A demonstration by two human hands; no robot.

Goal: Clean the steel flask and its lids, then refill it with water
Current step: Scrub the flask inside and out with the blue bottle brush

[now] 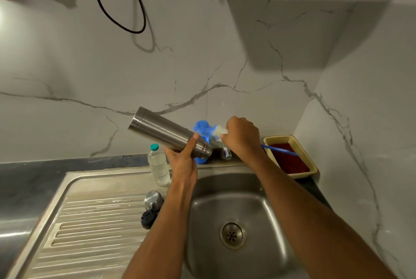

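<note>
The left hand (pixel 182 154) gripped the steel flask (pixel 167 132) near its threaded mouth, tilted with its base up-left, above the sink (pixel 236 211). The right hand (pixel 242 135) held a blue bottle brush (pixel 203 129) by its handle, bristles just beside the flask's neck. Two lids (pixel 151 207) sat on the drainboard (pixel 90 222).

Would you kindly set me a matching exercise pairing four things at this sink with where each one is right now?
Things:
1. steel flask body
2. blue bottle brush
3. clear plastic water bottle with teal cap
4. shiny steel cap

Places:
A. on the ribbed drainboard, beside a black lid
B. gripped in the left hand, tilted over the basin
C. standing upright at the back of the sink ledge
D. held in the right hand, near the flask's mouth

Pairs: 1-B, 2-D, 3-C, 4-A
</note>
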